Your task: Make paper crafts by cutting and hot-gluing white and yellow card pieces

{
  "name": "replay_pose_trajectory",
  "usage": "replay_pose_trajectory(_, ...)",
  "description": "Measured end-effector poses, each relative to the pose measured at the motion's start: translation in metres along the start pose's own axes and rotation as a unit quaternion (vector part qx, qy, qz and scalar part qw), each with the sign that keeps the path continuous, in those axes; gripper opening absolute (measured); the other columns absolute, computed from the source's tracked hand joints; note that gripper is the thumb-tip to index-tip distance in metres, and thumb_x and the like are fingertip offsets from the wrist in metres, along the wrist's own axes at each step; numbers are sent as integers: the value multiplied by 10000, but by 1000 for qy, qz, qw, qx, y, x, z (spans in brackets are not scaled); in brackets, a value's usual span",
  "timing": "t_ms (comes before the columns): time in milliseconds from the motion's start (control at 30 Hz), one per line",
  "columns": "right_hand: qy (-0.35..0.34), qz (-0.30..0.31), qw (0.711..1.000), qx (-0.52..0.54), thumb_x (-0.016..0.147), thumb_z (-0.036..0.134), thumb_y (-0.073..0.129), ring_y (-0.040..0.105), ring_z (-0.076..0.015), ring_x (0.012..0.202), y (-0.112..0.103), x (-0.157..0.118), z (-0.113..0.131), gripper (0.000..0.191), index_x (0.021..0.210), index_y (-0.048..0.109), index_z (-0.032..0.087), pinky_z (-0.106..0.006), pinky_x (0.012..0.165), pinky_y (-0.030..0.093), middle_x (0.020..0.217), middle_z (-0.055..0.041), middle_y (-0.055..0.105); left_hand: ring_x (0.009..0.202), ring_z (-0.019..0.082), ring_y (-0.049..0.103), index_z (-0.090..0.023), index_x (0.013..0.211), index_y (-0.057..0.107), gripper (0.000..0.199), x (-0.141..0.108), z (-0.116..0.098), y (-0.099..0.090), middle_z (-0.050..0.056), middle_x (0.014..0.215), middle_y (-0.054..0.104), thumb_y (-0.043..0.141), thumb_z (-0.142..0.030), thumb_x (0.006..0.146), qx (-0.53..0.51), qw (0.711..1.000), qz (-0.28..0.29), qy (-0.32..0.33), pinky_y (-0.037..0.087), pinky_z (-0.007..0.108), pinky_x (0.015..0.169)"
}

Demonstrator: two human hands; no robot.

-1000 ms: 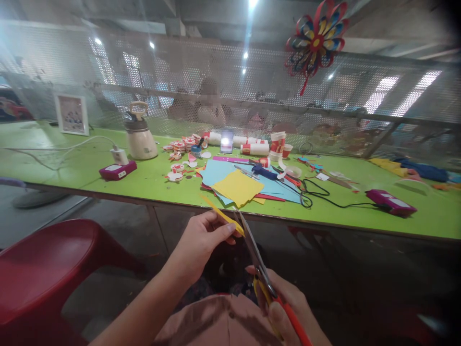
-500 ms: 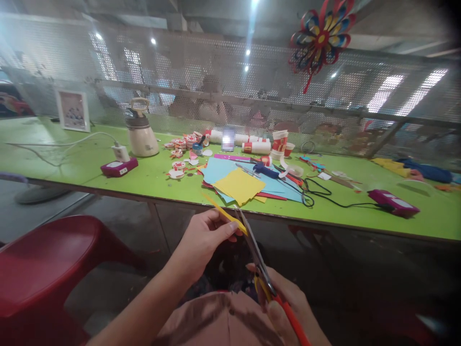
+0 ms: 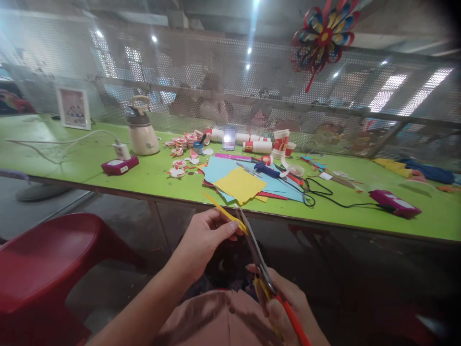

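Observation:
Between the thumb and fingers of my left hand (image 3: pixel 207 238) is a narrow strip of yellow paper (image 3: pixel 225 211), held in front of the table's edge. My right hand (image 3: pixel 288 298) is wrapped round a pair of scissors (image 3: pixel 257 250) with red and yellow handles. The blades point up and away from me and lie against the strip's near end, by my left fingertips. Just beyond my hands, a yellow sheet of paper (image 3: pixel 240 185) rests on a pile of light blue paper (image 3: pixel 223 168). A dark blue-handled tool (image 3: pixel 265 169) with a black cord lies on that pile.
The green table (image 3: pixel 173 190) carries paper cups (image 3: pixel 281 142), a cream jug (image 3: pixel 142 137), small red-and-white paper pieces (image 3: pixel 187 140) and two purple power sockets (image 3: pixel 120 165). A red stool (image 3: pixel 54 259) stands at my left. A flower ornament (image 3: pixel 325 37) hangs at upper right.
The view has shifted very slightly. Both hands, the yellow strip and the scissors keep nearly the same position.

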State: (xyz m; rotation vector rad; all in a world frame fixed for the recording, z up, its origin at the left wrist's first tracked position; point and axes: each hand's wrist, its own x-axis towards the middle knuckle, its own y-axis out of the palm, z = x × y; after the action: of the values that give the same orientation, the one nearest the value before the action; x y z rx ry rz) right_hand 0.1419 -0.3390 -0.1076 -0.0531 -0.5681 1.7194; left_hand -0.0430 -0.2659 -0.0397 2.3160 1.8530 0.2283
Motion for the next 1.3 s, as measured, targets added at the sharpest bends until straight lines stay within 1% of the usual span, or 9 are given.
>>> replay_pose_trajectory(233,18,2,1000,8,857,571,382,409,-114,490,0,-1,2,493,1110,586,200,-220,458,328,603,12,460,616,107,577,-113,785,669,140,1,2,0,42,718,681,681,-235,719,-1,1000,-6,3,471,218,618)
replay_pose_trajectory(633,63,8,995,76,846,626,353,366,-90,400,7,-4,-9,585,1146,577,176,-204,355,284,570,15,438,619,112,570,-121,775,673,114,2,2,0,36,697,674,671,-221,720,2,1000,-9,6,462,223,618)
replay_pose_trajectory(700,61,7,996,57,857,607,355,392,-97,406,6,-3,-8,570,1137,589,169,-205,363,308,559,14,454,619,113,564,-120,776,671,114,3,2,-2,41,705,675,665,-223,726,9,1000,-6,10,457,228,620)
replay_pose_trajectory(767,55,-8,998,19,870,545,393,496,-127,485,1,0,-3,486,1091,620,176,-212,432,389,599,-9,535,624,115,564,-120,770,667,112,3,2,-5,47,715,677,659,-225,733,14,1000,-1,9,454,233,628)
replay_pose_trajectory(833,41,-29,998,-31,859,471,471,599,-175,662,-8,4,2,377,1039,644,190,-232,579,468,741,-43,640,636,120,569,-119,761,664,105,2,0,-8,54,725,678,653,-221,737,14,1000,4,9,456,239,642)
replay_pose_trajectory(900,24,-20,995,-90,836,412,536,630,-211,823,-20,12,7,307,1027,643,197,-249,712,488,893,-63,682,646,125,576,-118,754,662,100,2,-2,-10,59,728,677,645,-216,742,14,1000,12,8,457,243,650)
replay_pose_trajectory(1000,6,11,981,-193,815,386,580,640,-216,870,-44,32,11,326,1083,608,203,-262,758,494,974,-71,688,658,132,586,-120,745,660,100,3,-2,-14,61,724,677,639,-217,746,15,1000,18,3,455,241,648)
replay_pose_trajectory(1167,-13,-21,928,-372,799,413,589,600,-260,968,-86,86,5,412,1139,579,181,-344,844,458,1074,-108,648,665,148,601,-125,779,671,126,8,7,-22,68,748,684,637,-243,749,-2,1000,17,2,462,254,643)
replay_pose_trajectory(1300,5,-13,881,-473,830,400,532,582,-278,1006,-114,131,-13,452,1196,556,134,-354,854,441,1114,-154,622,657,158,619,-120,748,690,138,17,18,-30,89,751,703,693,-243,685,-45,999,-14,-5,467,246,620)
